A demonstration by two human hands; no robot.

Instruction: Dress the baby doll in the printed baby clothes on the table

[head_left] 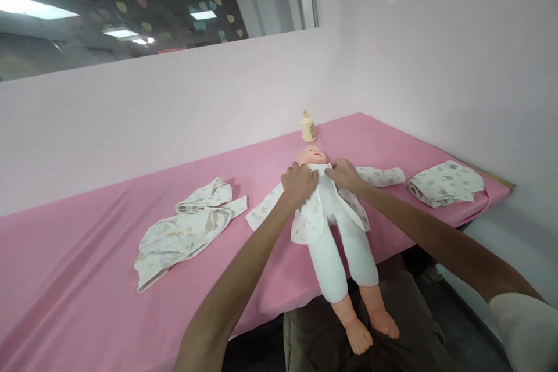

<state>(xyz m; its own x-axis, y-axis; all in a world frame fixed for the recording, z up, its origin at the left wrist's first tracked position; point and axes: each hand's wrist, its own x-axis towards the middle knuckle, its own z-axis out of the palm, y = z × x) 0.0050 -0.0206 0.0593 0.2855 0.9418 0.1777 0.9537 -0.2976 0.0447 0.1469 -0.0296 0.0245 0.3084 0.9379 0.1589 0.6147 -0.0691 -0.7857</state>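
A baby doll (332, 256) with a white cloth body lies on its back, head toward the wall and feet hanging over the table's near edge. It wears a white printed baby jacket (307, 224), open down the front, with both sleeves spread to the sides. My left hand (300, 183) is closed on the jacket's front edge near the doll's neck. On the other side of the neck, my right hand (343, 174) pinches the opposite front edge. My fingers partly cover the collar.
Pink cloth covers the table (209, 279). A cream pump bottle (308, 128) stands behind the doll's head. Printed baby clothes (187, 232) lie at left, and a folded printed garment (447, 183) sits by the right edge. Walls rise behind and at right.
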